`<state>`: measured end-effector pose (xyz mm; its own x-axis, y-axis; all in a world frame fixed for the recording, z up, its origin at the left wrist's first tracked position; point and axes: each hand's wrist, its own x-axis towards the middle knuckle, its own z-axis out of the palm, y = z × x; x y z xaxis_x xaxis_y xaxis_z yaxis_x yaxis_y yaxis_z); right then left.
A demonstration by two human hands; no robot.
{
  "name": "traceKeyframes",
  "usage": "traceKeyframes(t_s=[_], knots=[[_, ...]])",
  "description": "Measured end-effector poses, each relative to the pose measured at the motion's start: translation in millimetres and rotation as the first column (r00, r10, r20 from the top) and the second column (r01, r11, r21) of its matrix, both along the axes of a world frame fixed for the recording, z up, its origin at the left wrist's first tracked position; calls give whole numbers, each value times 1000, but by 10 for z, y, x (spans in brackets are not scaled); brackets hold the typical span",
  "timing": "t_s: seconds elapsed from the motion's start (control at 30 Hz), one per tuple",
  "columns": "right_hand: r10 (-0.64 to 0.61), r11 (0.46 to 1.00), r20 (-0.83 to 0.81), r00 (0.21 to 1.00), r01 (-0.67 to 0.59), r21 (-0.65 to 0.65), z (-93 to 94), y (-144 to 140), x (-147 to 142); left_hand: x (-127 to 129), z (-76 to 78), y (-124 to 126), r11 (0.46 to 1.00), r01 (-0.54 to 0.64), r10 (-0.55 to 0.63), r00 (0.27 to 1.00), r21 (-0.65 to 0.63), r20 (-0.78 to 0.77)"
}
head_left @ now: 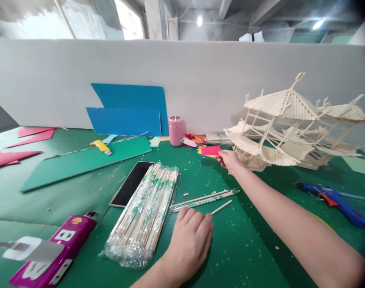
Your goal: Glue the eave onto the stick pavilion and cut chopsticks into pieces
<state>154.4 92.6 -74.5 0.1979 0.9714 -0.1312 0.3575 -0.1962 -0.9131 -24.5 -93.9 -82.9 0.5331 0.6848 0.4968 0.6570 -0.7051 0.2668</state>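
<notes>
My right hand (pixel 229 161) reaches to the back of the table, thumb and fingers pinched on the edge of a small red piece of card (pixel 211 150). Behind the card, a yellow scrap partly shows. My left hand (pixel 191 236) rests on the green table with its fingers curled down. Just beyond its fingers lie a wrapped pair of chopsticks (pixel 212 199) and a short loose stick (pixel 221 207). To its left is a clear plastic pack of wrapped chopsticks (pixel 146 212). Right of my right hand stands a pavilion model of thin wooden sticks (pixel 275 132).
A phone (pixel 130 186), a purple power strip (pixel 59 248) and a yellow utility knife (pixel 101 147) on a green board (pixel 89 164) lie left. A pink thermos (pixel 176 131) and blue boards (pixel 125 120) stand behind. A blue glue gun (pixel 335 202) lies right.
</notes>
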Motion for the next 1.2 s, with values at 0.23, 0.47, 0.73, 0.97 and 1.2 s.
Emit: traceKeyframes(t_s=[0.23,0.47,0.73,0.97,1.2], knots=[[-53,998,126,991,57,-22,-155,312,-18,-36,44,57,996,-54,46,993,-69,-113],[159,978,447,880,-202,50,4,-7,188,-61,-23,87,973,-185,153,964,-135,-218],[482,763,658,578,-647,9,151,-962,222,-35,-158,132,957,-262,218,931,-124,-292],[433,723,770,468,-691,13,11,-1225,288,-47,-153,188,961,-224,181,953,-161,-242],[386,744,800,460,-668,24,-5,-1332,352,-47,-152,235,948,-268,210,931,-170,-298]])
